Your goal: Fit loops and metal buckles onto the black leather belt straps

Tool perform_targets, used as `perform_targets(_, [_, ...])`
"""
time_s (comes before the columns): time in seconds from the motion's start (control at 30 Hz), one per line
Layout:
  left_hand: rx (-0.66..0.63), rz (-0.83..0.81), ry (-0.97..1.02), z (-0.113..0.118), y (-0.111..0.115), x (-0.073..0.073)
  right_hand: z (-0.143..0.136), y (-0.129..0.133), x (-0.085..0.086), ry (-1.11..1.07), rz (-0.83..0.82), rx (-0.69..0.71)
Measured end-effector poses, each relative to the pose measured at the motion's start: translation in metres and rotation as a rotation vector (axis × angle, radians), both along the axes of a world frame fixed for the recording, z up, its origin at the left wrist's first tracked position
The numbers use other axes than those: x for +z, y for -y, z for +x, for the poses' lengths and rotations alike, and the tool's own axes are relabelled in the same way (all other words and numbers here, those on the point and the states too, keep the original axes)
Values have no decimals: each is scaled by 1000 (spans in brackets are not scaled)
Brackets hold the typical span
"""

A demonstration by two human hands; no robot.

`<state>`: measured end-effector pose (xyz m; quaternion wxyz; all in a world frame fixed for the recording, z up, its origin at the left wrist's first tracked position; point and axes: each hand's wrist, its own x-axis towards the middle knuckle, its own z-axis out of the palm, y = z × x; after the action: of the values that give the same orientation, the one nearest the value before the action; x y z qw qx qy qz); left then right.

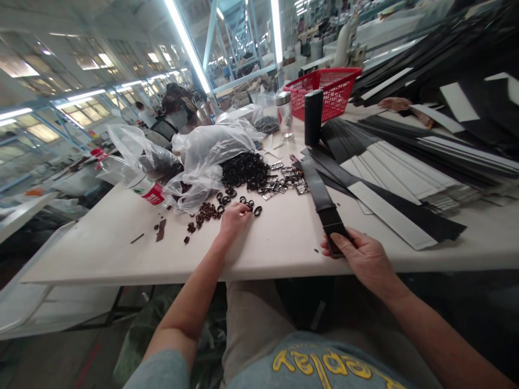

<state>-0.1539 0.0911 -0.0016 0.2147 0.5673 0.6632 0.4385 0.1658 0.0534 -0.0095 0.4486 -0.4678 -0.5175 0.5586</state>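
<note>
Your right hand [367, 256] closes, thumb uppermost, on the black belt strap [317, 186], likely steadying it; left hand [235, 219] bunched at loose black loops [258, 211], grasp unclear.

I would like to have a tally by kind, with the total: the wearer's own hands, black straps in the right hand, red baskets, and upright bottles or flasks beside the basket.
Wearer's own hands, left hand and right hand: 2
Held black strap: 1
Red basket: 1
Upright containers, glass bottle and black flask: 2
Total: 6
</note>
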Motion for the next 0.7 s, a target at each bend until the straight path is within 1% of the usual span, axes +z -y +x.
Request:
perform_targets(0.07, [-18,-23,100,8,4,-1,0,1,-1,20,13,9])
perform_targets(0.13, [-60,-52,206,23,10,-2,0,2,-2,35,35,15])
perform_targets(0.2, [-96,-90,398,42,18,0,-1,2,-3,31,49,21])
perform_targets(0.3, [-120,-162,750,72,30,5,-2,3,-2,6,38,41])
perform_targets(0.37, [-146,-200,872,88,36,7,-1,3,0,-19,24,58])
perform_targets(0.47, [-232,-272,934,104,42,7,3,3,3,-58,8,111])
perform_targets(0.57, [-335,-351,911,117,45,3,7,2,5,-35,26,210])
perform_targets(0.63, [-373,-350,876,126,45,1,9,1,5,18,71,262])
perform_targets(0.7, [-376,-318,865,134,45,0,10,0,4,56,113,278])
